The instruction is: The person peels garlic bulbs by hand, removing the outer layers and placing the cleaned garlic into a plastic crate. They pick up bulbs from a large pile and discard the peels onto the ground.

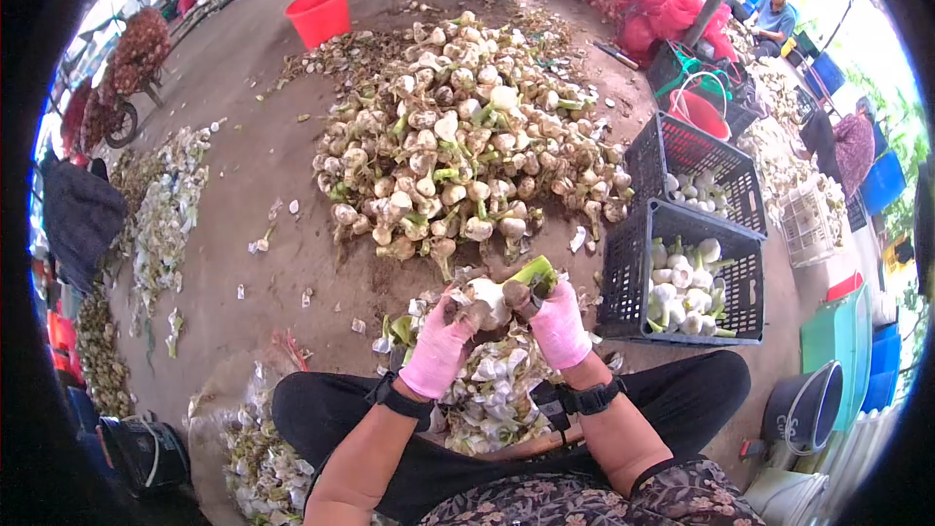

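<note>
Head view: left hand and right hand, both gloved pink, grip one garlic bulb over peelings on ground; garlic heap beyond; crate at right.

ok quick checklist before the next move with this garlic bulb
1. Garlic bulb gripped by both hands: ok, left hand and right hand both close on it.
2. Green stalk off the bulb: not ok, attached.
3. Room in the near crate: ok, only part full.
4. Garlic pile close ahead: ok.
5. Blade in the right hand: cannot tell, fingers hide it.
</note>
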`<state>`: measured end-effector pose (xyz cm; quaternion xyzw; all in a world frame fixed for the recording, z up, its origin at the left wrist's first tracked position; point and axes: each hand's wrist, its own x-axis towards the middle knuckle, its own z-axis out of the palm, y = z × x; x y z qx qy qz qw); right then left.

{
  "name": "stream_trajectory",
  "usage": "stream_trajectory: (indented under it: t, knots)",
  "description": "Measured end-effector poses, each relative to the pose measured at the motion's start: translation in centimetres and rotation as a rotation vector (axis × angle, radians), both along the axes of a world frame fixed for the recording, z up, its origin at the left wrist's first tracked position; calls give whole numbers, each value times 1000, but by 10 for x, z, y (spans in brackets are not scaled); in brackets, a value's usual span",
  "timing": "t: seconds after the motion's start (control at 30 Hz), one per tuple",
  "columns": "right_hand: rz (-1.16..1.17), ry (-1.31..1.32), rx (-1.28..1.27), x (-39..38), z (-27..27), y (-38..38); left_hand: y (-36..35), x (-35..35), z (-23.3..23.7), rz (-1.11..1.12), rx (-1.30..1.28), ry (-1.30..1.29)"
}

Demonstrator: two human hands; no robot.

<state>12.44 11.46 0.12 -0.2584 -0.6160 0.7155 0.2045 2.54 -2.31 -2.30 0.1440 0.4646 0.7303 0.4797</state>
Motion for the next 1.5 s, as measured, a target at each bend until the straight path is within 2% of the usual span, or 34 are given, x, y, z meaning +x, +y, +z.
stream_trajectory:
  t: [0.03, 0.1, 0.23, 0.27, 0.3, 0.37, 0.4, 0.5, 0.53, 0.57, 0.6, 0.63, 0.7, 0.77, 0.8, 0.83, 0.87, 0.9, 0.93, 0.97, 1.0, 1.03, 1.1, 1.17, 1.23, 1.27, 1.3, 1.37, 1.4, 1.5]
  knots:
    - [23, -10, 11, -1, 1, 0, 1, -2, 0, 3, 1, -1]
    - [52, -16, -14, 0, 0, 2, 1, -4, -3, 12, 141, -258]
    - [157, -63, 9, 9, -2, 12, -2, -7, -10, -26, 150, -279]
    - [134, -42, -134, 11, -13, 16, -2, -8, -5, -57, 119, -319]
    - [131, -42, -134, 12, -24, 18, 0, -9, 0, -89, 88, -357]
    - [81, -204, 193, 12, -42, 20, 4, -9, 3, -87, 65, -396]
    - [79, -203, 192, 14, -45, 19, 5, -9, 4, -81, 42, -437]
    - [25, -177, 92, 16, -46, 14, 10, -10, -16, -90, 46, -558]
    - [-20, -117, -162, 15, -40, 13, 9, -5, -14, -94, 42, -557]
    - [-67, -53, -416, 14, -34, 11, 9, 3, -11, -46, 4, -117]
    - [-76, -51, -419, 12, -30, 8, 10, 9, -4, 1, -30, 322]
    - [-121, 15, -515, 11, -27, 5, 13, 11, -1, -6, -31, 321]
    - [-161, 81, -612, 13, -27, 4, 16, 10, 6, 148, -26, 414]
    - [-4, -14, -545, 18, -28, 5, 12, -1, 10, 130, -6, 365]
    - [-1, -14, -547, 18, -29, 4, 13, -10, 5, 63, 96, -56]
    - [9, -7, -440, 18, -31, 3, 14, -15, 1, -6, 197, -478]
    - [20, -1, -333, 18, -33, 3, 13, -13, -3, 47, 129, -524]
    - [32, 6, -224, 17, -34, 3, 13, -15, -17, 50, 130, -524]
    - [86, -28, -277, 20, -9, 7, 12, -17, -44, 6, 103, -186]
    - [86, -28, -279, 22, -9, 7, 11, -18, -58, -39, 74, 151]
    - [83, -79, -83, 24, -10, 7, 12, -7, -25, 14, 10, 463]
    - [81, -130, 113, 25, -10, 7, 12, -7, -9, 13, 8, 459]
    - [57, -216, 111, 20, -2, 4, 13, -10, 6, 50, -74, 392]
    - [40, -37, 431, 17, -4, 8, 8, -12, 1, 33, -50, 466]
    - [-36, -66, 517, 17, -9, 19, 4, -8, 14, -33, 44, -44]
    - [-104, -182, 580, 16, -19, 29, 4, -4, 23, -60, -18, -77]
    - [-172, -298, 641, 15, -33, 37, 5, -3, 20, -71, -18, -76]
    - [-169, -317, 659, 8, -49, 37, 1, 0, 5, -184, -156, 339]
    - [-149, -339, 743, 7, -64, 42, -4, -2, -10, -124, 52, -155]
    - [-184, -392, 871, 2, -90, 52, -7, 5, -15, -142, -2, -199]
